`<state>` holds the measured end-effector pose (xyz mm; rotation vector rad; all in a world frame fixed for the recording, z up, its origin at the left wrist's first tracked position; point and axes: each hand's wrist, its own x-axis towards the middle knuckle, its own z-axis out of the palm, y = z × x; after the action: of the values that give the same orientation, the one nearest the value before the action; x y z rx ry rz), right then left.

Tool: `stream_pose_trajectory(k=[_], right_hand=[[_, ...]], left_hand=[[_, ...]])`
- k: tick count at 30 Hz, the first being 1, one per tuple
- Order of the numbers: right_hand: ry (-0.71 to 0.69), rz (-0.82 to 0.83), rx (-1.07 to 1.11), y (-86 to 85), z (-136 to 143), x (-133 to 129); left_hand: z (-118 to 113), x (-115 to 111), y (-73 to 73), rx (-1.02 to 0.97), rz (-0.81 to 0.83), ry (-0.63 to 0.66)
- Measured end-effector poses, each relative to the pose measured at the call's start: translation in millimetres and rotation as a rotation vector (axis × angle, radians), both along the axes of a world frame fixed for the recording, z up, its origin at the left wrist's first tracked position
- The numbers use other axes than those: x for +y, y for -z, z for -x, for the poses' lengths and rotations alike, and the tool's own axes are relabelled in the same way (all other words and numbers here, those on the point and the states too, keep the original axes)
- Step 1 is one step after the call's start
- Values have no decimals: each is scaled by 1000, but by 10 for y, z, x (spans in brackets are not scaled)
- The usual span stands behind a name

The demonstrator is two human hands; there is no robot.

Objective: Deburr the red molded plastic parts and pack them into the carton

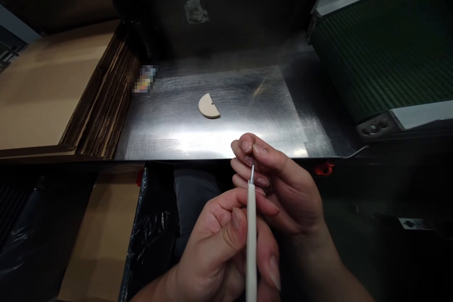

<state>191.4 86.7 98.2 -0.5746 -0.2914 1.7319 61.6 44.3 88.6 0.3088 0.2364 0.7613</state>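
Observation:
My left hand [226, 240] is wrapped round a slim white pen-like tool [251, 240] with a thin metal tip, which points away from me. Just beyond that tip, my right hand [283, 184] is closed in a pinch, thumb against forefinger, the other fingers curled. Whether anything sits in this pinch is too small to make out. On the steel table [166, 113] past both hands lies a flat cream half-disc [209, 106] with a small notch in its straight edge.
Stacked brown cardboard sheets [53, 89] stand at the left. A green ribbed conveyor belt [385, 52] with a metal frame is at the right. Below the table edge are black plastic [152, 226] and more cardboard [102, 231]. A small plastic bag [196, 11] is at the back.

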Motion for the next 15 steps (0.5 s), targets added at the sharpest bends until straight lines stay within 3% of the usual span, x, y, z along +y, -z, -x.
stream_pose_trajectory(k=[15], right_hand=[[38,-48,-3,36,61,25]], left_hand=[[-1,16,-18,-45,27,9]])
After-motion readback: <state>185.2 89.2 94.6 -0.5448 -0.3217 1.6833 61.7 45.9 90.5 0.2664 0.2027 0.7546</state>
